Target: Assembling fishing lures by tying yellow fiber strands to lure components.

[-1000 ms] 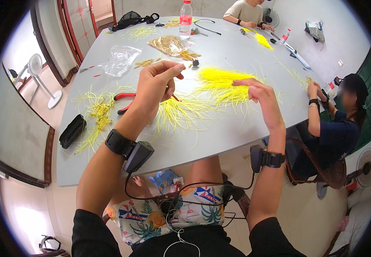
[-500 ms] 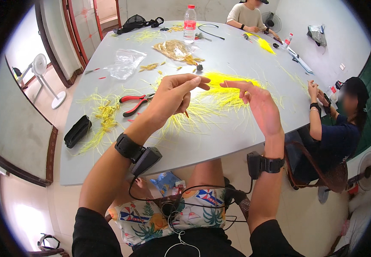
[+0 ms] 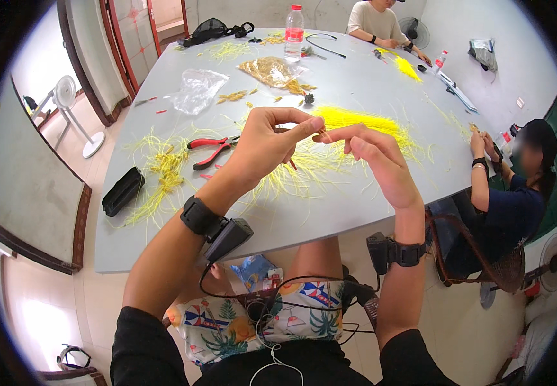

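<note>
My left hand (image 3: 269,145) is raised over the table with thumb and forefinger pinched together. Something small sits in that pinch, and a thin reddish-brown tip (image 3: 292,165) pokes out below the fingers. From the right, my right hand (image 3: 381,161) stretches its forefinger to the left fingertips, thumb apart from that fingertip; any fine strand there is too small to tell. Bright yellow strands (image 3: 371,123) lie in a bundle behind the hands. Paler yellow strands (image 3: 314,168) spread under them. Red-handled pliers (image 3: 209,154) rest left of my left hand.
At left lie a black case (image 3: 123,192) and a tangled yellow heap (image 3: 166,168). Farther back are a clear bag (image 3: 196,91), a bag of tan pieces (image 3: 267,69) and a water bottle (image 3: 294,38). Two people sit along the right and far sides. Cables cross my lap.
The gap between my hands has closed: my right forefinger has moved left to the left fingertips. The whole view has shifted slightly.
</note>
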{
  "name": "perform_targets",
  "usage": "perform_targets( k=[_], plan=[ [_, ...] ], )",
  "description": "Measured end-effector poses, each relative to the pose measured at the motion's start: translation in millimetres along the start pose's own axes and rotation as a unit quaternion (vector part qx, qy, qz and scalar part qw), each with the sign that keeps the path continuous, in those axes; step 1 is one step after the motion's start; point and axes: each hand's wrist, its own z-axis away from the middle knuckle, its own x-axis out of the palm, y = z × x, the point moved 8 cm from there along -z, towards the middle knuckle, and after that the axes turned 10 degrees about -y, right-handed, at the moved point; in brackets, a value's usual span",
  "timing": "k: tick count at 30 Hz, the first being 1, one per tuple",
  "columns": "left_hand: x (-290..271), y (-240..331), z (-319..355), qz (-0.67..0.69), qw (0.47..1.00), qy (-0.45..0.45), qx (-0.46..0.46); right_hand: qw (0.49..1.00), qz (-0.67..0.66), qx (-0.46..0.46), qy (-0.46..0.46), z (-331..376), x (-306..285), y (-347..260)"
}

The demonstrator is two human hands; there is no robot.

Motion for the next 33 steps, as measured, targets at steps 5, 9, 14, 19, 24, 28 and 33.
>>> perform_targets(
  k=[5, 9, 14, 19, 24, 28, 33],
  plan=[
    [6.8, 2.6, -2.9, -0.017, 1.0, -0.005, 0.002, 0.998, -0.048, -0.014, 0.042, -1.2, 3.4, 7.6],
    [-2.1, 0.1, 2.3, -0.018, 1.0, 0.01, -0.007, 0.994, -0.085, 0.015, 0.067, -6.7, 1.9, 21.6],
    [4.6, 2.5, 0.2, -0.015, 1.0, 0.0, -0.004, 0.997, -0.077, -0.01, 0.007, -9.3, 10.7, 13.0],
    [9.7, 3.1, -1.8, 0.012, 0.999, -0.041, 0.025, 1.0, -0.005, 0.004, 0.022, -10.6, 9.6, 15.7],
    [21.5, 3.8, 1.1, 0.138, 0.981, -0.134, 0.021, 0.984, 0.123, 0.009, 0.129, -7.1, 7.4, 1.6],
    [28.4, 4.8, 4.0, 0.121, 0.981, -0.153, 0.016, 0.975, 0.179, -0.019, 0.129, -12.7, 20.5, -8.8],
    [32.5, 7.1, 8.1, 0.11, 0.98, -0.163, 0.006, 0.977, 0.144, 0.012, 0.156, -13.0, 24.4, -9.1]
  ],
)
